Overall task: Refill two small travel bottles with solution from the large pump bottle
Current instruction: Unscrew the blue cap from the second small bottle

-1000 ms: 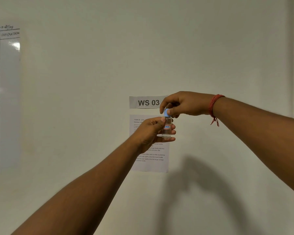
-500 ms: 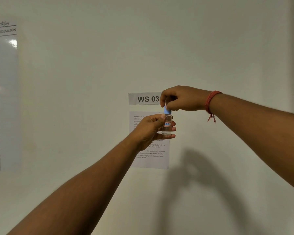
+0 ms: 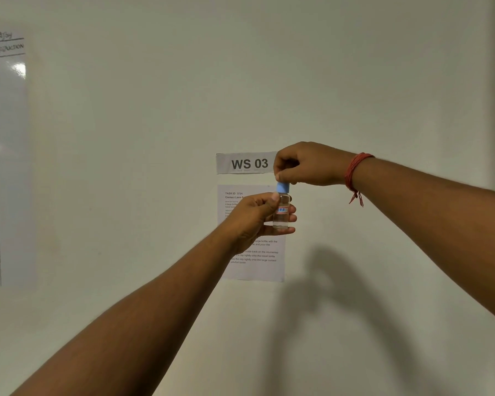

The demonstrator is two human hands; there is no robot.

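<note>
1. left hand point(image 3: 253, 217) raised in front of the wall, fingers and thumb wrapped round the body of a small clear travel bottle point(image 3: 281, 211); thumb tip up near the bottle's shoulder, other fingers curling round from behind and showing on its right side
2. right hand point(image 3: 303, 164) comes in from above; fingertips pinch the light blue cap point(image 3: 283, 187) on top of the bottle; knuckles up, palm down
3. both hands clamped on the same item, one on the body, one on the cap; hands close together, one above the other, not touching as far as I can tell
4. bottle upright, held in mid-air in front of the papers; clear liquid inside, level hard to read; small label with red and blue print on its front
5. cap sits on the bottle neck; can't tell whether it is fully screwed on or loose
6. red thread bracelet point(image 3: 355, 172) on the right wrist, loose ends hanging down
7. behind the hands: "WS 03" sign point(image 3: 245, 163) on the wall point(image 3: 297, 67); printed task sheet point(image 3: 255, 264) just below it, partly covered by the left hand
8. whiteboard point(image 3: 6, 152) at far left with handwritten header and ruled lines; shadow of the arms on the wall, lower right
</note>
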